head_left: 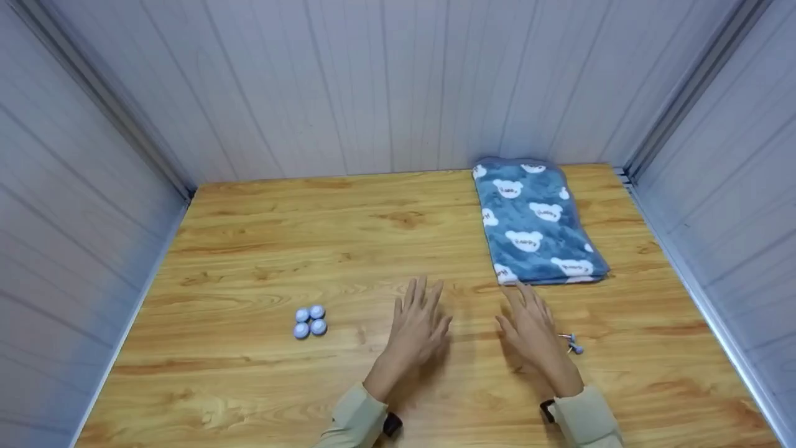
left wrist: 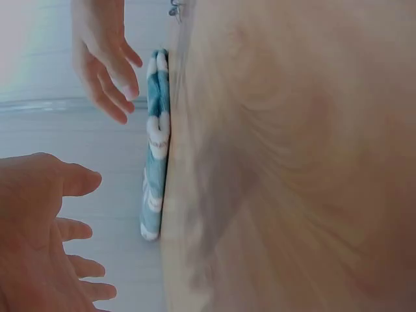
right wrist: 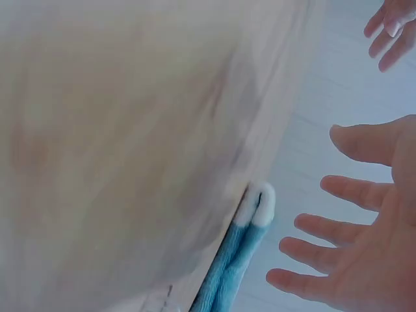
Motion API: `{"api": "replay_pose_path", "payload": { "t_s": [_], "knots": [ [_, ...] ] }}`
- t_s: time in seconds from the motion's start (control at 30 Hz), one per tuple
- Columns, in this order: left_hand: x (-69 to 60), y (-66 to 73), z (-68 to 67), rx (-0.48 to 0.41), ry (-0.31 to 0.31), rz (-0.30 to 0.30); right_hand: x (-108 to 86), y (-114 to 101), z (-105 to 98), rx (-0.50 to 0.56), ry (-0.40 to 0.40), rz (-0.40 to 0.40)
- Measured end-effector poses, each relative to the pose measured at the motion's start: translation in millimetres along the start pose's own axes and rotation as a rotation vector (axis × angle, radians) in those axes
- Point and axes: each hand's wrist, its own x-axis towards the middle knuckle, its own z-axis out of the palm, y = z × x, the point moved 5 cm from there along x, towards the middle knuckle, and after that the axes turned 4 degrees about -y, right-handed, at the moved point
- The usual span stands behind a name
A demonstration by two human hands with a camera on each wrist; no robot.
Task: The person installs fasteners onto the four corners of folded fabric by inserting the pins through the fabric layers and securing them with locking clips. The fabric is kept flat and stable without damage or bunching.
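Note:
My left hand [head_left: 415, 330] hovers over the middle of the wooden table, fingers straight and spread, holding nothing. To its right my right hand [head_left: 535, 331] is held the same way, its fingertips near the front edge of a folded blue cloth [head_left: 536, 208] with white bear heads. Both wrist views show a gap between the hands and the tabletop. Several small pale-lilac round pieces [head_left: 318, 326] sit in a tight cluster left of the left hand. Just right of the right hand lie small blue-headed pieces with thin metal shanks [head_left: 573, 344]; their exact kind is unclear.
The wood-grain table [head_left: 261, 249] is enclosed by a pale panelled back wall [head_left: 348, 87] and side walls [head_left: 734, 186]. The folded cloth lies at the back right, close to the back wall.

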Motion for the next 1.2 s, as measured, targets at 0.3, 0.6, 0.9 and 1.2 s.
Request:
{"api": "replay_pose_path", "payload": {
  "t_s": [0.3,0.6,0.9,1.2],
  "knots": [
    [31.3,19.8,17.3,0.009,-0.087,0.078,12.8,21.5,-9.9,0.005,-0.029,0.081],
    [54.7,35.1,35.5,0.017,-0.136,0.143,21.3,42.1,-9.7,-0.025,-0.095,0.147],
    [60.6,41.5,58.4,-0.017,-0.237,0.149,18.2,58.7,3.8,-0.014,-0.224,0.185],
    [73.1,44.6,60.0,0.038,-0.22,0.175,27.1,53.8,0.4,-0.011,-0.221,0.158]
  ]
}}
